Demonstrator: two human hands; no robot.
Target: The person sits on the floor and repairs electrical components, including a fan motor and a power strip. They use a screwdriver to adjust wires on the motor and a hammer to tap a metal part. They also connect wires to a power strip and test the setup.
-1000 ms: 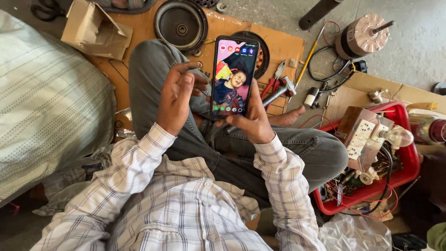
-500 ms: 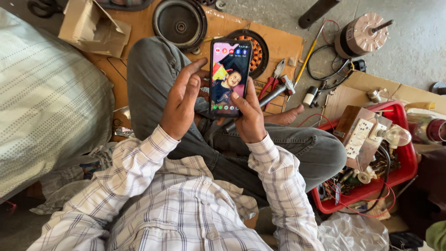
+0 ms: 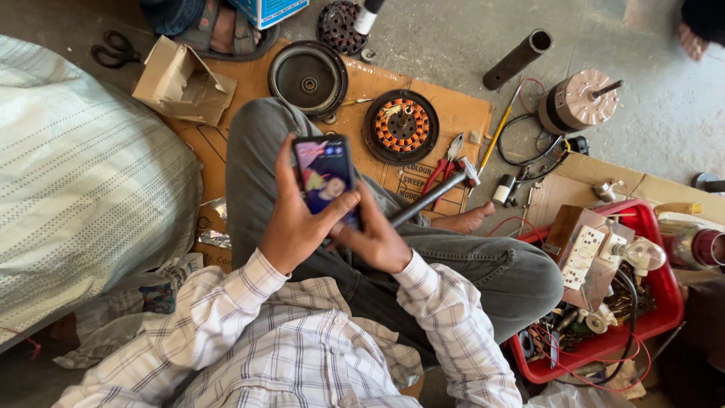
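Phone (image 3: 326, 175) held at frame centre over lap, clasped by left hand (image 3: 296, 227) and right hand (image 3: 375, 240) (thumb on screen). Step judged: phone use. Hammer (image 3: 434, 194) and stator (image 3: 401, 126) left untouched; both hands must be freed first.

White long-sleeved shirt (image 3: 302, 355) with thin dark checks, cuffs buttoned at the wrists; grey jeans (image 3: 483, 272); one bare foot (image 3: 468, 221).

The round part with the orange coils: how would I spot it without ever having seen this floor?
Find the brown cardboard sheet on the concrete floor, beyond the seated person's knee. Two round parts lie on it: the orange-coiled part is the right one, near the red-handled pliers. Its ring of copper-orange windings sets it apart from the plain dark dish-shaped cover beside it.
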